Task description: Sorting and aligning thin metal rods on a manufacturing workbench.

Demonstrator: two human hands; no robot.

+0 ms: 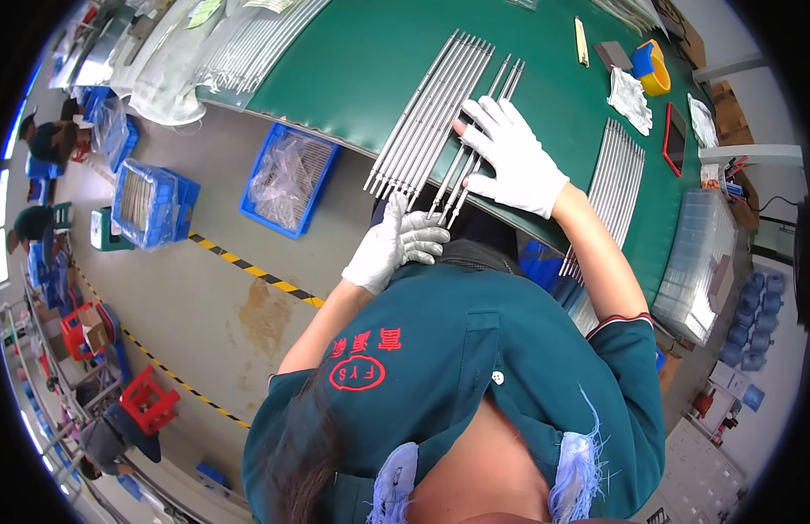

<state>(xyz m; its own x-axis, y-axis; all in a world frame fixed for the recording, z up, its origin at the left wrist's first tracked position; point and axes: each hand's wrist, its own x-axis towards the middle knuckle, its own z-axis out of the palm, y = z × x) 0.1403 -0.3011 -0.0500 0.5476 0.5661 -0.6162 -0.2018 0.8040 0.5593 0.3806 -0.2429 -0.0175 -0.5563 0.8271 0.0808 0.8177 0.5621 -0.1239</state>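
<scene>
Side by side on the green table (352,70) lies a row of thin metal rods (435,113), their near ends jutting past the front edge. To its right are a few separate rods (459,166), partly hidden by my right hand (514,157). That hand, in a white glove with a bare fingertip showing, rests over them with its fingers stretched out. My left hand (396,243), also gloved, is at the rods' near ends, its thumb raised beside the row and its fingers extended below the tips. Neither hand visibly grips a rod.
Another rod bundle (616,175) lies on the right, near a white cloth (630,100), a yellow-and-blue tape roll (651,68) and a red-edged phone (675,140). More rods (261,44) sit far left. Blue crates (291,179) stand on the floor; people work beyond at left.
</scene>
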